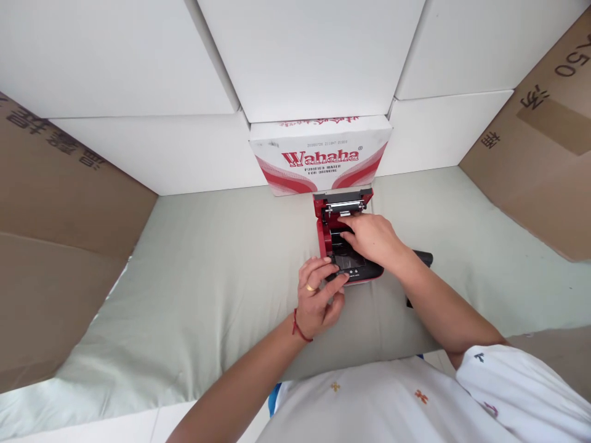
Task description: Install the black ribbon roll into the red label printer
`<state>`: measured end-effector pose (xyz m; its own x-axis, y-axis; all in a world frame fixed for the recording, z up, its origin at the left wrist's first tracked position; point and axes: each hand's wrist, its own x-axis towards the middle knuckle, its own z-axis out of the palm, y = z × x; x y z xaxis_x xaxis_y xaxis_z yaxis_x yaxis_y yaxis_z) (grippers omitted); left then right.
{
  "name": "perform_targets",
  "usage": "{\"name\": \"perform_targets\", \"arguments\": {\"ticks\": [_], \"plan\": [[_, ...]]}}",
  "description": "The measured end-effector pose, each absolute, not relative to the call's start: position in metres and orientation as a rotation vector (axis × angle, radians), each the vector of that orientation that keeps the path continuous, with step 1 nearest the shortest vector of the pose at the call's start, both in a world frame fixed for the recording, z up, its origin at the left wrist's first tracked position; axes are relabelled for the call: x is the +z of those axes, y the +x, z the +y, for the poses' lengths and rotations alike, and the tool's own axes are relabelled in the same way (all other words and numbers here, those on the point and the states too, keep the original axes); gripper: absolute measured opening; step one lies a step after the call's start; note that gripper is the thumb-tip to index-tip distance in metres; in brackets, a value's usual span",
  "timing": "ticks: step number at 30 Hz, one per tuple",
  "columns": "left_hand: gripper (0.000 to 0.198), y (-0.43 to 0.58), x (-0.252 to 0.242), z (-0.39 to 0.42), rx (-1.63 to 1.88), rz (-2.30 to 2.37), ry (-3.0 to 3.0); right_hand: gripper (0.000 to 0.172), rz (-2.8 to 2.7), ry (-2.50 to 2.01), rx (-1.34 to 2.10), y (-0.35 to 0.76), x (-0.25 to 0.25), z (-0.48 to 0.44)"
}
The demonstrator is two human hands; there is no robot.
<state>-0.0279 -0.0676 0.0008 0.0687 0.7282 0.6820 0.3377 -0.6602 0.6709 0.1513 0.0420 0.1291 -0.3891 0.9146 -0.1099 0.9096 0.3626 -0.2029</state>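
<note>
A small red and black device [357, 266], like a label printer, lies on the cloth with its red lid [344, 203] raised at the back. A metal bar and a roller show inside the lid. My right hand [372, 237] reaches into the open compartment, thumb and forefinger apart near the lid's lower part; nothing shows between them. My left hand [321, 292], with a ring and a red string bracelet, rests its fingertips on the device's front left edge, fingers bent and spread.
A Wahaha carton [323, 157] stands right behind the device, before white boxes [318, 55]. Brown cartons flank the pale green cloth [194, 271] at left [60, 246] and right [540, 135]. A black object [423, 257] lies partly hidden under my right forearm.
</note>
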Motion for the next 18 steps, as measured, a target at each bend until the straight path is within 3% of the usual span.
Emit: {"name": "perform_targets", "arguments": {"ticks": [7,12,18], "plan": [[0.054,-0.028,-0.002,-0.067,1.589,1.136,2.191,0.023,-2.248,-1.297,0.829,0.185,0.132,0.027],[0.05,-0.027,0.001,-0.068,1.602,1.124,2.15,0.03,-2.462,-1.0,0.658,0.2,0.136,-0.006],[0.038,-0.025,0.014,-0.064,1.741,1.298,2.306,0.04,-2.531,-1.032,0.444,0.209,0.121,-0.048]]}}
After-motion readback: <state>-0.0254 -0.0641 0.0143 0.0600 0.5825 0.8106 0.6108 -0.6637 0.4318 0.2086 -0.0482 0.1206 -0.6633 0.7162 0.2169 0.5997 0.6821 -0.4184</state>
